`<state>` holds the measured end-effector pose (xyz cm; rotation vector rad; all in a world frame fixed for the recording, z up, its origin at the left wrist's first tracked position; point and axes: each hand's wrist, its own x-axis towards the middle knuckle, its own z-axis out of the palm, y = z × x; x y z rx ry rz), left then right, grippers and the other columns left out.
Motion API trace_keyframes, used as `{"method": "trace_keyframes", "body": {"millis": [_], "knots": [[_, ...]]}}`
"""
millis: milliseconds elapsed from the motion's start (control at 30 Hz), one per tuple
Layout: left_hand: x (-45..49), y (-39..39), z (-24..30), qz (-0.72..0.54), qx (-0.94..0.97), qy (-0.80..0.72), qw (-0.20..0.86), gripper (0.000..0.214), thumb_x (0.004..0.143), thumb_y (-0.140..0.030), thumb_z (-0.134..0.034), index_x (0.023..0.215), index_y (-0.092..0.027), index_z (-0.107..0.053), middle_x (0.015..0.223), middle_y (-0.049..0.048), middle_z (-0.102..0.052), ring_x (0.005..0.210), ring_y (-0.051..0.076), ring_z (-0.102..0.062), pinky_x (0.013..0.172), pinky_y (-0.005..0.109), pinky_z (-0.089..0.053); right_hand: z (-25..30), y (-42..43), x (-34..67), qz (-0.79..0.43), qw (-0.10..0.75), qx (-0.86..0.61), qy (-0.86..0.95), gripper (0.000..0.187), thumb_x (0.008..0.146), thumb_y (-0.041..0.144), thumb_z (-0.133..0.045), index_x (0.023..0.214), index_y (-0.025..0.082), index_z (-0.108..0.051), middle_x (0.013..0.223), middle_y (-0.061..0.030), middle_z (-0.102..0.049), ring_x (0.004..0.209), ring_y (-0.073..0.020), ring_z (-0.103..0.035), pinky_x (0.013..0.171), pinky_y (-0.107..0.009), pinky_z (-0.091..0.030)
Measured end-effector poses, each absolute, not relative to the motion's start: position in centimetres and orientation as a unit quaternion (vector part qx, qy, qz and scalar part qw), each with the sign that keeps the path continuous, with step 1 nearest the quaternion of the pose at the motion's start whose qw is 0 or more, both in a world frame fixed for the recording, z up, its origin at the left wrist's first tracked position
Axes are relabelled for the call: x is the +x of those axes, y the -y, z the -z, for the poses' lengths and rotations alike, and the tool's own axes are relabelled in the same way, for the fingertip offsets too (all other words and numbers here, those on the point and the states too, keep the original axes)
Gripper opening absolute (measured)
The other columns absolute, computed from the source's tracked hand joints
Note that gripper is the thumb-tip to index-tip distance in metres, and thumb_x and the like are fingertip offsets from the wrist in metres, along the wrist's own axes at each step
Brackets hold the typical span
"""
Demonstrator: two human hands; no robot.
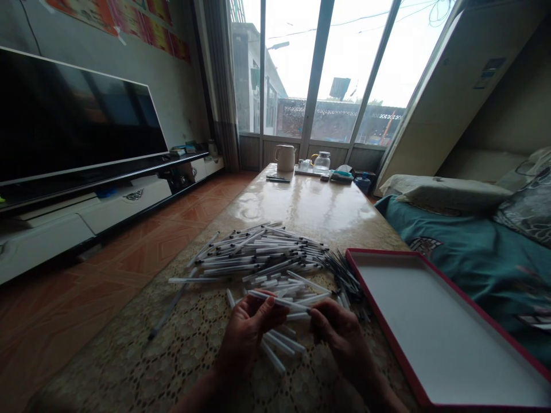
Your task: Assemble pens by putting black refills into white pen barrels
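Note:
My left hand grips a white pen barrel between thumb and fingers, holding it nearly level above the table. At its dark right end, my right hand pinches with thumb and forefinger; the exact part between those fingertips is hard to make out. Beyond the hands lies a wide heap of white pens with black ends. Several loose white tubes lie below and around my hands. A bundle of thin dark pen refills rests right of the heap.
A shallow red-rimmed box lid with a white inside lies at right. At the table's far end stand a beige jug, a glass teapot and a tissue pack. One pen lies apart at left. A teal-covered seat flanks the table.

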<state>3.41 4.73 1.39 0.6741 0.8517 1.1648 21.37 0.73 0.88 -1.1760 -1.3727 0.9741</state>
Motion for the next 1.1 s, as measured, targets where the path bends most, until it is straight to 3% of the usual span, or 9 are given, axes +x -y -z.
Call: {"method": "trace_keyframes", "body": {"millis": [167, 233, 300, 400, 500, 600, 800, 1000, 1100], "knots": [[3.37, -4.63, -2.08, -0.526, 0.286, -0.378, 0.707, 0.029, 0.061, -0.028, -0.082, 0.078, -0.013, -0.063, 0.068, 0.0032, -0.072, 0.067, 0.019, -0.07, 0.066, 0.028, -0.057, -0.63, -0.76, 21.28, -0.382, 0.519, -0.504, 0.575, 0.026, 0.083, 0.036, -0.062, 0.099, 0.017, -0.057, 0.074, -0.0006, -0.059, 0.063, -0.013, -0.055, 0.058, -0.022, -0.045], [3.44, -4.6, -2.17, -0.528, 0.288, -0.384, 0.701, 0.029, 0.061, -0.029, -0.082, 0.078, -0.013, -0.064, 0.068, 0.0037, -0.072, 0.066, 0.019, -0.07, 0.065, 0.029, -0.057, -0.48, -0.79, 21.26, -0.396, 0.496, -0.509, 0.582, 0.025, 0.088, 0.041, -0.054, 0.088, 0.016, -0.058, 0.065, 0.0009, -0.055, 0.053, -0.0107, -0.051, 0.049, -0.02, -0.041], [3.51, -4.6, -2.06, -0.526, 0.298, -0.391, 0.693, 0.03, 0.061, -0.029, -0.082, 0.079, -0.013, -0.064, 0.067, 0.0049, -0.072, 0.065, 0.02, -0.07, 0.062, 0.028, -0.057, -0.3, -0.81, 21.3, -0.399, 0.482, -0.512, 0.589, 0.037, 0.093, 0.044, -0.042, 0.073, 0.016, -0.055, 0.057, 0.002, -0.051, 0.045, -0.0084, -0.044, 0.043, -0.019, -0.034], [3.51, -4.72, -1.7, -0.521, 0.311, -0.395, 0.69, 0.03, 0.061, -0.03, -0.082, 0.079, -0.013, -0.065, 0.067, 0.0058, -0.072, 0.065, 0.02, -0.07, 0.06, 0.027, -0.057, -0.19, -0.78, 21.44, -0.375, 0.477, -0.516, 0.604, 0.041, 0.094, 0.043, -0.04, 0.066, 0.017, -0.052, 0.054, 0.0028, -0.048, 0.043, -0.0078, -0.041, 0.042, -0.019, -0.032], [3.42, -4.91, -1.34, -0.517, 0.308, -0.389, 0.697, 0.03, 0.061, -0.03, -0.082, 0.078, -0.013, -0.065, 0.068, 0.0048, -0.072, 0.065, 0.02, -0.07, 0.063, 0.028, -0.057, -0.36, -0.78, 21.51, -0.357, 0.476, -0.516, 0.616, 0.031, 0.091, 0.04, -0.047, 0.072, 0.017, -0.055, 0.059, 0.0019, -0.051, 0.049, -0.0093, -0.046, 0.047, -0.02, -0.036], [3.38, -4.98, -1.21, -0.514, 0.309, -0.386, 0.701, 0.029, 0.062, -0.03, -0.081, 0.079, -0.013, -0.064, 0.069, 0.0047, -0.072, 0.066, 0.02, -0.071, 0.064, 0.028, -0.057, -0.46, -0.84, 21.5, -0.357, 0.484, -0.523, 0.605, 0.023, 0.087, 0.039, -0.055, 0.095, 0.017, -0.058, 0.068, 0.0004, -0.056, 0.056, -0.0115, -0.051, 0.052, -0.02, -0.04], [3.51, -4.78, -1.43, -0.518, 0.323, -0.387, 0.691, 0.03, 0.062, -0.031, -0.081, 0.078, -0.013, -0.065, 0.067, 0.0057, -0.073, 0.065, 0.021, -0.071, 0.061, 0.027, -0.057, 0.05, -0.84, 21.59, -0.35, 0.467, -0.538, 0.608, 0.04, 0.094, 0.042, -0.04, 0.067, 0.017, -0.054, 0.053, 0.002, -0.051, 0.042, -0.0077, -0.043, 0.042, -0.018, -0.033], [3.48, -4.8, -1.4, -0.516, 0.322, -0.392, 0.689, 0.028, 0.062, -0.03, -0.081, 0.078, -0.013, -0.065, 0.069, 0.0054, -0.073, 0.066, 0.02, -0.071, 0.063, 0.028, -0.057, -0.09, -0.84, 21.63, -0.365, 0.489, -0.521, 0.596, 0.023, 0.089, 0.04, -0.052, 0.092, 0.017, -0.055, 0.065, 0.0016, -0.055, 0.051, -0.0097, -0.051, 0.048, -0.019, -0.04], [3.64, -4.71, -1.52, -0.522, 0.326, -0.394, 0.683, 0.031, 0.06, -0.032, -0.082, 0.078, -0.013, -0.065, 0.067, 0.0062, -0.073, 0.063, 0.02, -0.07, 0.059, 0.027, -0.057, 0.1, -0.89, 21.66, -0.374, 0.475, -0.528, 0.597, 0.032, 0.093, 0.043, -0.043, 0.079, 0.017, -0.056, 0.059, 0.0015, -0.055, 0.043, -0.0079, -0.047, 0.042, -0.018, -0.035]]}}
